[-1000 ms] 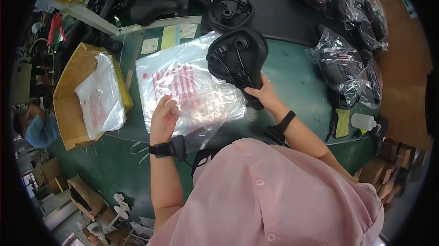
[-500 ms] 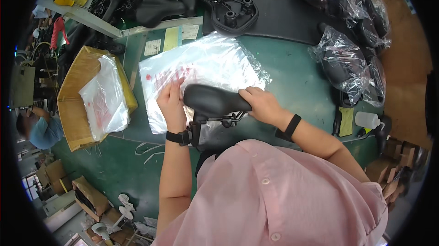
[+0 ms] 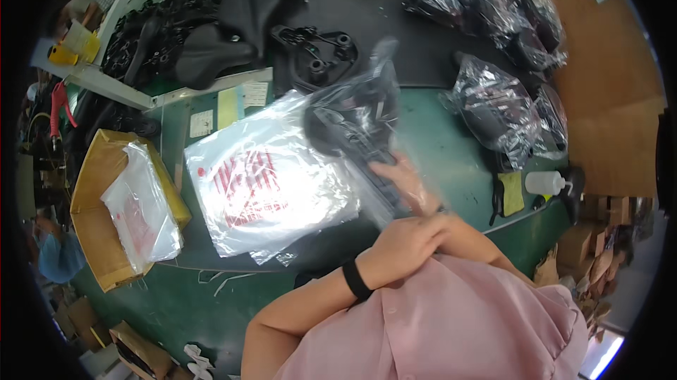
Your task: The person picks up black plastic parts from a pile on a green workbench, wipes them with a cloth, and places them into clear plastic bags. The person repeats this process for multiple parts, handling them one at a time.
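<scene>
A black bicycle saddle (image 3: 349, 122) is inside a clear plastic bag (image 3: 384, 62), held over the workbench with its broad end away from me. My right hand (image 3: 407, 181), blurred and partly behind the film, grips the saddle's narrow end; the film reaches down toward that wrist. My left hand (image 3: 403, 247) crosses to my right forearm, fingers curled together; what they hold, if anything, is hidden. To the left of the saddle lies a stack of flat clear bags (image 3: 275, 182) with red print.
A cardboard box (image 3: 92, 218) with more flat bags stands at left. Bare saddles (image 3: 247, 16) are piled at far left; bagged saddles (image 3: 493, 108) lie at right. A white squeeze bottle (image 3: 546, 182) and yellow cloth (image 3: 513, 193) sit near the right edge. Someone works at far left.
The bare saddle has gone into a clear bag and moved up and to the right. My left hand has left the bag stack and crossed over to my right forearm. The view has shifted.
</scene>
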Demonstrator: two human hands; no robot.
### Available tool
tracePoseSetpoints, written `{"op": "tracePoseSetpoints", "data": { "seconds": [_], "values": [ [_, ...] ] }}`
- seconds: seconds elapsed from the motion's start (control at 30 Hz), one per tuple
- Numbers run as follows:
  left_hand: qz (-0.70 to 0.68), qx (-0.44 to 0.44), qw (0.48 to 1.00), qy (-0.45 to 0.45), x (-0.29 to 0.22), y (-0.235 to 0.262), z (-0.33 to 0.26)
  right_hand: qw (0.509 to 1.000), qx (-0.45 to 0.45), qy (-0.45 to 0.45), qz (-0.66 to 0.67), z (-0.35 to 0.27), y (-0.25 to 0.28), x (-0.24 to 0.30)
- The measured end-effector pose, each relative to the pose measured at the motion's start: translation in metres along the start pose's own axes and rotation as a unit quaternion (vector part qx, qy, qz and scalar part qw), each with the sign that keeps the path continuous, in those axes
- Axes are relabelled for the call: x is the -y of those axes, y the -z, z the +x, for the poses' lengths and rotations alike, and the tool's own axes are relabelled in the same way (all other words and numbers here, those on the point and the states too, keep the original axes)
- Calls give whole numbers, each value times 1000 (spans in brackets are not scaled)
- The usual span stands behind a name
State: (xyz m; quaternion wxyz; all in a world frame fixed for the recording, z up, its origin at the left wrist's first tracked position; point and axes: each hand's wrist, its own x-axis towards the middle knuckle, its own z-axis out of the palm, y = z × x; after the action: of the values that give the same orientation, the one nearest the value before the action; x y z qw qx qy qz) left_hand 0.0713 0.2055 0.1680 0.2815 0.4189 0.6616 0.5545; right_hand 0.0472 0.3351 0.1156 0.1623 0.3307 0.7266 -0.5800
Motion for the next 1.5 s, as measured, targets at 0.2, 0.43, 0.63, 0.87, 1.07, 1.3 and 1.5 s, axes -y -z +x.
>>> {"op": "tracePoseSetpoints", "data": {
  "seconds": [0.2,0.43,0.63,0.87,1.07,1.3,1.5],
  "values": [
    [-10,-146,987,62,54,71,-30,847,-51,224,479,65,135,47],
    [311,-299,862,267,169,105,-115,931,-80,348,-74,226,1,177],
    [333,-268,853,301,178,113,-133,714,65,219,-662,309,-109,247],
    [286,-290,870,276,174,108,-138,776,32,226,-589,291,-80,232],
    [-113,-414,878,212,139,103,-109,913,127,370,115,116,41,157],
    [-319,-309,876,186,98,102,4,795,197,340,461,16,42,-5],
    [-75,-236,968,48,62,70,25,797,252,165,523,-65,112,-100]
  ]
}}
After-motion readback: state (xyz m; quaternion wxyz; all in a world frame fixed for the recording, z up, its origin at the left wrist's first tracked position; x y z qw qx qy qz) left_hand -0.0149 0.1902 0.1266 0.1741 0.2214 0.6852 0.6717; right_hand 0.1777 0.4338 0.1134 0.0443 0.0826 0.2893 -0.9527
